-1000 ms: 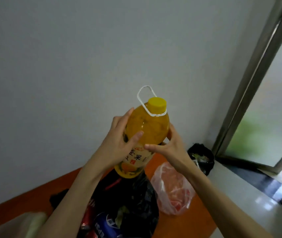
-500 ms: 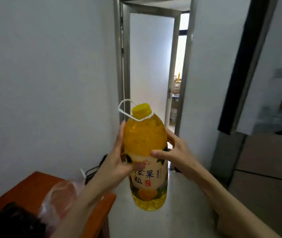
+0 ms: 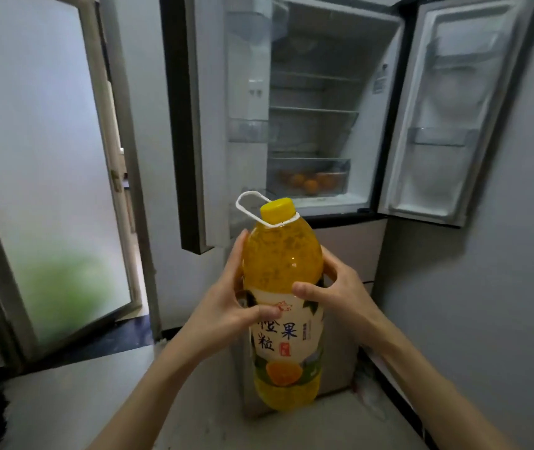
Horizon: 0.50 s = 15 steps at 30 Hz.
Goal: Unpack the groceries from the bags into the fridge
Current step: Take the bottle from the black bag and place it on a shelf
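Both hands grip the big orange-juice bottle point(image 3: 281, 306) upright around its middle, left hand point(image 3: 223, 306) and right hand point(image 3: 345, 298) with fingers point(image 3: 306, 289) curled on opposite sides, probably because it is full and heavy. Beyond the fingers the fridge point(image 3: 316, 102) stands open with bare shelves. Its lower drawer point(image 3: 308, 177) holds a few oranges point(image 3: 309, 183).

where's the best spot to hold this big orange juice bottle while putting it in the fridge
Judging by its shape, grip the juice bottle at its wide middle, one palm from each side, as the left hand and right hand do now. It stands upright, and the smooth body is too broad for one hand. The white loop handle at the neck, under the yellow cap, looks thin, better as a backup.
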Each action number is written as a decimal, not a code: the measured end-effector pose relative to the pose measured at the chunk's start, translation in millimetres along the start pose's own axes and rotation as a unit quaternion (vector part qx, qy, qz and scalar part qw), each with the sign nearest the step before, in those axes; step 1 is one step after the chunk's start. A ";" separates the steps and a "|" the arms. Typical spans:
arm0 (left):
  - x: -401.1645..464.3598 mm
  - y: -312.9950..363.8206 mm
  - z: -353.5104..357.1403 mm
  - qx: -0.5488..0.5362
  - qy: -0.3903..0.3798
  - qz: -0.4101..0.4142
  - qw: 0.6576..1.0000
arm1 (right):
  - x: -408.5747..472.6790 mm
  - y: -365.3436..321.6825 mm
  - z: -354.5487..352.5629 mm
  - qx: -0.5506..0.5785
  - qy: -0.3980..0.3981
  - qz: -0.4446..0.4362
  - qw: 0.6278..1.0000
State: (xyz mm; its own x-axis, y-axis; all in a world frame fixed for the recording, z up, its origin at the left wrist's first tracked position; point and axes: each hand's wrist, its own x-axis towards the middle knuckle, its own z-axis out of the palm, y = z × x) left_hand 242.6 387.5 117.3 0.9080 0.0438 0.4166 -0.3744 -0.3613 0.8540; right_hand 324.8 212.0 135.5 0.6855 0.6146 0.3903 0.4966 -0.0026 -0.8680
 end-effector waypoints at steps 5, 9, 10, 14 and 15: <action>98.8 -26.4 43.5 -0.019 -0.048 0.045 0.998 | 39.7 33.1 -76.1 -0.033 0.050 0.010 0.998; 184.0 -42.0 58.7 -0.022 -0.060 0.066 0.996 | 95.0 53.5 -127.8 -0.054 0.063 0.010 0.996; 204.8 -44.4 61.1 -0.017 -0.063 0.073 0.995 | 109.2 57.8 -140.0 -0.056 0.069 0.008 0.996; 278.0 -48.4 70.0 0.005 -0.075 0.101 0.992 | 161.2 74.6 -187.3 -0.061 0.074 -0.008 0.995; 293.7 -50.5 72.9 0.017 -0.075 0.106 0.991 | 173.3 78.8 -197.6 -0.066 0.067 -0.011 0.996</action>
State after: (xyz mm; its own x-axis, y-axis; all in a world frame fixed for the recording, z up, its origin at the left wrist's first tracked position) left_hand 541.9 350.7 173.8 0.8281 -0.1739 0.5329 -0.5557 -0.3795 0.7397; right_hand 587.8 162.4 195.4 0.7344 0.5054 0.4530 0.5710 -0.0994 -0.8149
